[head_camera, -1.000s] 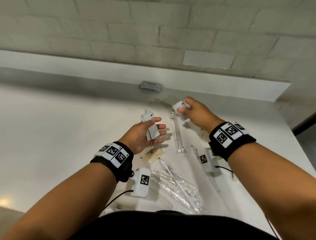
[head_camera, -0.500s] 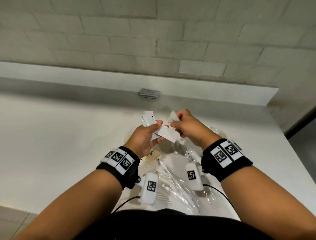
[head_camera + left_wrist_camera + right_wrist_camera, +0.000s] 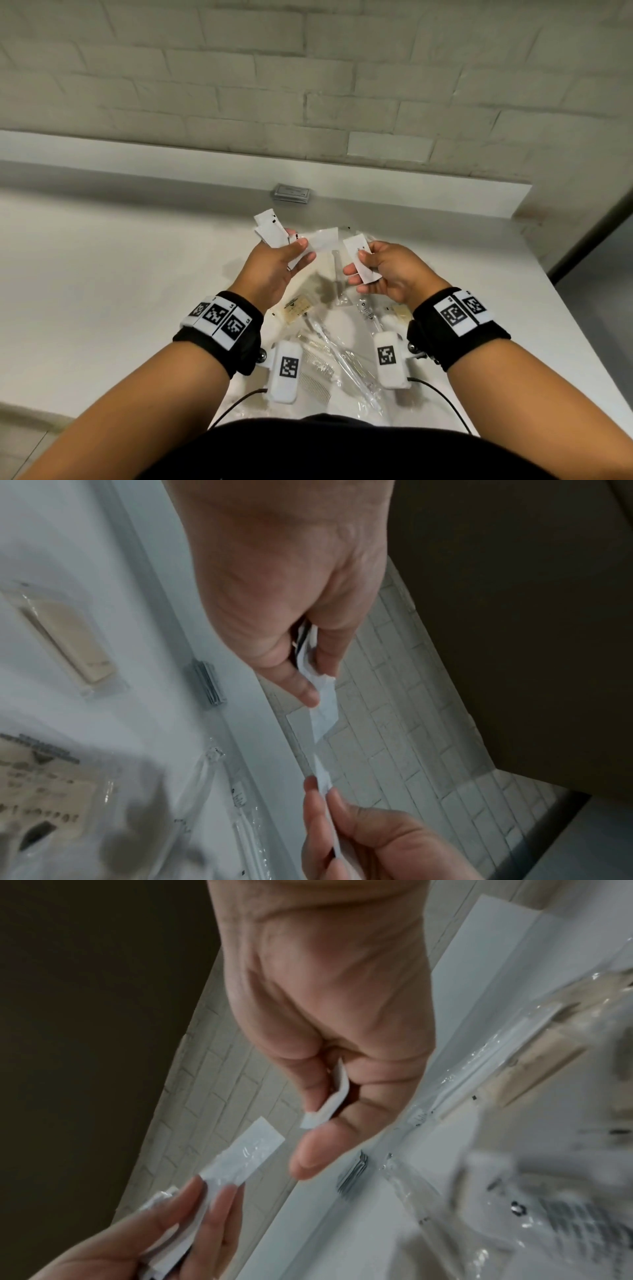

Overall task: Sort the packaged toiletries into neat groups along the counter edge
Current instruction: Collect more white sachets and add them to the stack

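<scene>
Both hands are raised over the white counter [image 3: 102,291]. My left hand [image 3: 298,251] pinches a fan of several small white sachets [image 3: 270,229] between thumb and fingers, and one sachet [image 3: 322,240] sticks out to the right. The left wrist view shows that hand [image 3: 308,674] gripping the sachets [image 3: 323,704] edge-on. My right hand [image 3: 356,270], a short gap to the right, holds a single white sachet [image 3: 358,253] upright between thumb and curled fingers. In the right wrist view this sachet [image 3: 330,1104] sits in the right hand, with the left hand's sachets [image 3: 243,1153] below it.
Under the hands lie clear-wrapped toothbrushes [image 3: 346,363], combs [image 3: 315,363] and beige packets [image 3: 296,308]. A small stack of grey packets [image 3: 292,194] leans against the backsplash ledge. The counter's right edge [image 3: 548,308] runs diagonally close to my right arm.
The right hand came back from the far counter with sachets and met the left hand. The hands have now parted slightly, and one more sachet sticks out of the left hand's bundle.
</scene>
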Demonstrator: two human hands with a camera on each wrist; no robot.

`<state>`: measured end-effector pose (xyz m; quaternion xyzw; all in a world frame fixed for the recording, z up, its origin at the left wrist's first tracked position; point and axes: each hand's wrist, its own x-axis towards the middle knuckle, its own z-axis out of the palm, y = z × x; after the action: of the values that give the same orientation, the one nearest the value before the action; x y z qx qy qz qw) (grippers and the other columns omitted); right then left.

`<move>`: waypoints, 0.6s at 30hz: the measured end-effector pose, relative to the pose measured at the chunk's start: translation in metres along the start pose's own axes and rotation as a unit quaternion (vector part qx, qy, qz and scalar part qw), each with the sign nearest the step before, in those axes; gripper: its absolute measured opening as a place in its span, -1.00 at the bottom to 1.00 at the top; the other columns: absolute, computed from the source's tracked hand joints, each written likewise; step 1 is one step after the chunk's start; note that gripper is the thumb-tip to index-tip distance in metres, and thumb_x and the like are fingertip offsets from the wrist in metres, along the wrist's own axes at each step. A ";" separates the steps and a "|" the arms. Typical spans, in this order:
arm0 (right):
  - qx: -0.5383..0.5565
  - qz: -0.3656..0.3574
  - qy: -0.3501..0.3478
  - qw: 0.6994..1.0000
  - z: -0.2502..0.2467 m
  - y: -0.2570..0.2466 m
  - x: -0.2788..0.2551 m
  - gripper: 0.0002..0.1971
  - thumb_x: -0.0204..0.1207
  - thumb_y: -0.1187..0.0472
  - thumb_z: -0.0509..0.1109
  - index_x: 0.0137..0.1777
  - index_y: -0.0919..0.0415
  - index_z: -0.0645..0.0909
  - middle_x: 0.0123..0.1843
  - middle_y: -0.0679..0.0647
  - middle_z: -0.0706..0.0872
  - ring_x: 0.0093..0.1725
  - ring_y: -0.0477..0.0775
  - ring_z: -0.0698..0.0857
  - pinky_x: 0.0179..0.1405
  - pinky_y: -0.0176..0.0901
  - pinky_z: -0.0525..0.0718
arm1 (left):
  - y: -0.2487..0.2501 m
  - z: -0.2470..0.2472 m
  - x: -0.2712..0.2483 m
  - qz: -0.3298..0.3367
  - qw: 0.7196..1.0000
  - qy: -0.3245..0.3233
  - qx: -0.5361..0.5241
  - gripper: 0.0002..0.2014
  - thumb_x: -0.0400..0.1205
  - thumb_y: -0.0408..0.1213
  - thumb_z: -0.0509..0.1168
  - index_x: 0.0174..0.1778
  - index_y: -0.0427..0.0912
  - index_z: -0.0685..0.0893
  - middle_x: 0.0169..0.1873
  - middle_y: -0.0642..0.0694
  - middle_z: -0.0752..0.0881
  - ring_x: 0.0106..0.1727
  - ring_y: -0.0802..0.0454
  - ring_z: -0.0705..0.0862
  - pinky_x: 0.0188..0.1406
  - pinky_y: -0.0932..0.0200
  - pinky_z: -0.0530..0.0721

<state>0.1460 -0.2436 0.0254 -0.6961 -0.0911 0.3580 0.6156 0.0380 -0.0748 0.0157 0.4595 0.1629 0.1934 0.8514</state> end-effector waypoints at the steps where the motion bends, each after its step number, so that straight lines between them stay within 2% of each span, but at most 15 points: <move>1: 0.002 0.011 -0.002 1.000 0.000 0.001 -0.002 -0.91 0.68 0.37 0.21 0.03 0.18 0.49 -0.23 0.18 0.73 -0.42 0.07 0.75 -0.58 -0.22 0.69 | 0.001 0.001 0.000 0.010 1.000 -0.011 -0.002 -0.80 0.60 -0.57 0.29 -0.19 -0.17 0.54 -0.26 -0.07 0.62 -0.08 -0.05 0.71 0.13 0.00 0.75; 4: -0.050 0.013 -0.026 0.998 -0.001 0.002 -0.007 -0.70 0.54 0.57 0.19 0.08 0.16 0.48 -0.19 0.15 0.61 -0.35 0.10 0.71 -0.57 -0.24 0.61 | 0.001 0.006 -0.004 0.033 0.998 -0.046 0.033 -0.79 0.59 -0.58 0.28 -0.19 -0.16 0.57 -0.19 -0.11 0.64 -0.03 -0.08 0.71 0.11 0.01 0.75; 6: -0.120 -0.019 -0.014 0.992 -0.003 -0.001 -0.008 -0.66 0.49 0.61 0.22 0.12 0.22 0.50 -0.18 0.16 0.62 -0.36 0.09 0.72 -0.63 -0.28 0.58 | 0.001 0.009 -0.006 0.043 0.996 -0.049 0.062 -0.77 0.56 -0.65 0.28 -0.22 -0.20 0.60 -0.19 -0.10 0.66 -0.08 -0.05 0.70 0.11 0.01 0.72; 9: -0.149 -0.103 0.074 0.981 -0.015 -0.008 -0.007 -0.74 0.39 0.57 0.45 -0.07 0.26 0.53 -0.35 0.16 0.67 -0.58 -0.02 0.65 -0.72 -0.30 0.46 | 0.002 0.012 -0.010 0.080 0.988 -0.058 0.122 -0.76 0.49 -0.71 0.33 -0.26 -0.26 0.63 -0.30 -0.02 0.71 -0.07 -0.01 0.72 0.18 0.08 0.68; 11: -0.111 -0.147 0.108 0.977 -0.028 -0.013 -0.006 -0.76 0.32 0.53 0.52 -0.24 0.24 0.55 -0.49 0.10 0.62 -0.64 -0.08 0.52 -0.70 -0.32 0.37 | 0.006 0.013 -0.013 0.109 0.975 -0.077 0.176 -0.76 0.49 -0.71 0.35 -0.27 -0.27 0.61 -0.34 0.06 0.72 -0.02 0.00 0.71 0.06 0.27 0.67; 12: -0.083 -0.164 0.111 0.977 -0.033 -0.016 -0.007 -0.76 0.30 0.51 0.53 -0.31 0.22 0.57 -0.53 0.05 0.61 -0.62 -0.10 0.47 -0.67 -0.34 0.36 | 0.008 0.014 -0.014 0.111 0.970 -0.085 0.198 -0.77 0.51 -0.69 0.33 -0.26 -0.27 0.61 -0.31 0.03 0.74 -0.01 0.02 0.72 -0.01 0.37 0.65; 14: -0.030 -0.183 0.093 0.978 -0.042 -0.024 -0.013 -0.77 0.27 0.44 0.56 -0.39 0.14 0.61 -0.53 -0.06 0.64 -0.56 -0.13 0.44 -0.56 -0.35 0.38 | 0.012 0.015 -0.015 0.115 0.951 -0.102 0.267 -0.77 0.57 -0.65 0.28 -0.28 -0.24 0.62 -0.16 -0.18 0.76 0.02 0.15 0.77 -0.06 0.44 0.64; 16: 0.007 -0.181 0.047 0.982 -0.046 -0.032 -0.019 -0.85 0.19 0.31 0.58 -0.30 0.13 0.68 -0.42 -0.06 0.71 -0.40 -0.08 0.56 -0.37 -0.28 0.47 | 0.015 0.014 -0.015 0.123 0.933 -0.122 0.316 -0.73 0.58 -0.67 0.22 -0.33 -0.26 0.62 -0.11 -0.31 0.75 0.01 0.20 0.78 -0.02 0.38 0.67; 18: 0.018 -0.156 -0.028 0.987 -0.045 -0.037 -0.019 -0.76 0.17 0.25 0.55 -0.13 0.20 0.71 -0.27 -0.01 0.78 -0.20 0.02 0.67 -0.15 -0.11 0.56 | 0.016 0.013 -0.014 0.118 0.931 -0.146 0.314 -0.69 0.56 -0.72 0.20 -0.37 -0.28 0.61 -0.22 -0.23 0.76 0.02 0.15 0.79 -0.01 0.31 0.69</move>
<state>0.1714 -0.2822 0.0662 -0.6521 -0.2092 0.2781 0.6735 0.0287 -0.0829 0.0378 0.7425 0.0339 0.1621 0.6490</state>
